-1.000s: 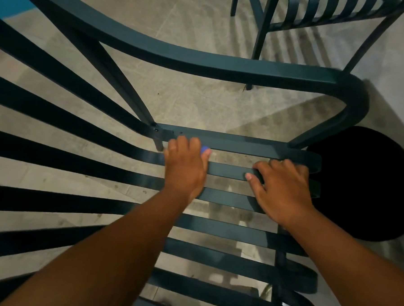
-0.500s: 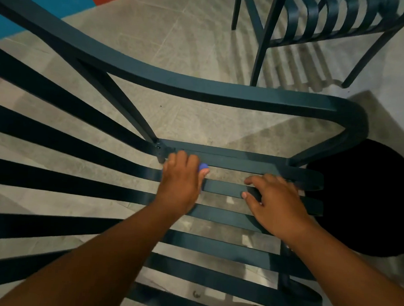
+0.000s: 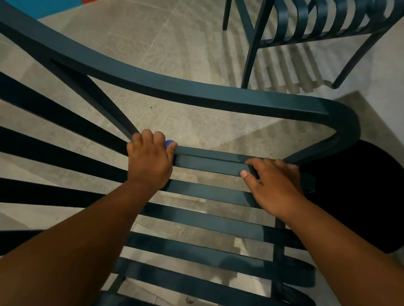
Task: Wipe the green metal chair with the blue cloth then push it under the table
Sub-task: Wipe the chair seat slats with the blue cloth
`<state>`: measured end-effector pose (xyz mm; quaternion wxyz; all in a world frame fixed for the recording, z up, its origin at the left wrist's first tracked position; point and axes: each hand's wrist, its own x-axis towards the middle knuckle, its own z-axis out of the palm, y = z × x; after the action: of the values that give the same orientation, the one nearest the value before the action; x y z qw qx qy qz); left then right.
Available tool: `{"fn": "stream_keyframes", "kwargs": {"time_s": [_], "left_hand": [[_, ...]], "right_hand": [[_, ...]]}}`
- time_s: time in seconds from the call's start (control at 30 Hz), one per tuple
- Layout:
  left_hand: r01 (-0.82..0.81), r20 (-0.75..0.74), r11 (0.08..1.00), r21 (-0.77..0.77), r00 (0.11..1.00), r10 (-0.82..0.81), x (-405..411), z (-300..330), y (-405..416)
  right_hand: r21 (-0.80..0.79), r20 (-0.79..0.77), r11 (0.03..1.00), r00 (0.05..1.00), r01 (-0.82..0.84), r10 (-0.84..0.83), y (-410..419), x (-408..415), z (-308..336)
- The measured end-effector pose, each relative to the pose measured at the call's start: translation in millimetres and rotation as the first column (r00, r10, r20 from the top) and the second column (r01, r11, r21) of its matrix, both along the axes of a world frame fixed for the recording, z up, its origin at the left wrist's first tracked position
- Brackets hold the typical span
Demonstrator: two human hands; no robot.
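Here the chair (image 3: 216, 226) fills most of the view, its dark green slats running left to right across the seat and its curved armrest arching over the far side. The left hand (image 3: 149, 163) sits at the far left corner of the seat, fingers curled over the farthest slat where a slanting strut meets it. A small bit of the cloth (image 3: 170, 143) shows blue between the thumb and the fingers; the rest of it is hidden under the hand, so the hand grips the cloth against the slat. The right hand (image 3: 275, 186) lies to the right on the same far slats, fingers spread and nearly flat, thumb resting on the edge of one slat, holding nothing. A dark round shape (image 3: 369, 196) lies on the floor (image 3: 178, 46) just right of the seat. A second chair (image 3: 308, 20) stands at the far right, well apart.
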<state>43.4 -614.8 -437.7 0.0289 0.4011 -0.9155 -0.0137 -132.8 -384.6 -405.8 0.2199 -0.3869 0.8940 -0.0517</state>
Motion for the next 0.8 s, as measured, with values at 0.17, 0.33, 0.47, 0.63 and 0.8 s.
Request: {"fn": "stream_keyframes", "kwargs": {"time_s": [0.17,0.33,0.47,0.63,0.8], "left_hand": [[-0.012,-0.1,0.997,0.072,0.995,0.019,-15.2,1.8,29.1],[0.178,-0.133,0.975,0.13,0.978,-0.161,-40.6,3.7,70.3],[0.145,0.048,0.989,0.015,0.988,-0.145,2.5,5.0,21.1],[-0.028,0.058,0.999,-0.035,0.998,0.03,14.6,9.0,4.5],[0.003,-0.047,0.986,0.17,0.999,0.006,-37.2,11.8,76.0]], "right_hand": [[0.051,0.004,0.998,1.0,0.027,-0.028,-5.1,0.2,-1.7],[0.055,0.007,0.997,0.999,0.045,-0.045,-8.0,-0.2,-4.4],[0.045,0.017,0.998,0.999,0.038,-0.039,-4.9,-1.3,-6.0],[0.021,-0.009,1.0,1.0,0.023,-0.023,-3.1,0.3,-6.7],[0.021,-0.015,1.0,1.0,-0.005,0.005,2.0,2.1,-4.4]]}}
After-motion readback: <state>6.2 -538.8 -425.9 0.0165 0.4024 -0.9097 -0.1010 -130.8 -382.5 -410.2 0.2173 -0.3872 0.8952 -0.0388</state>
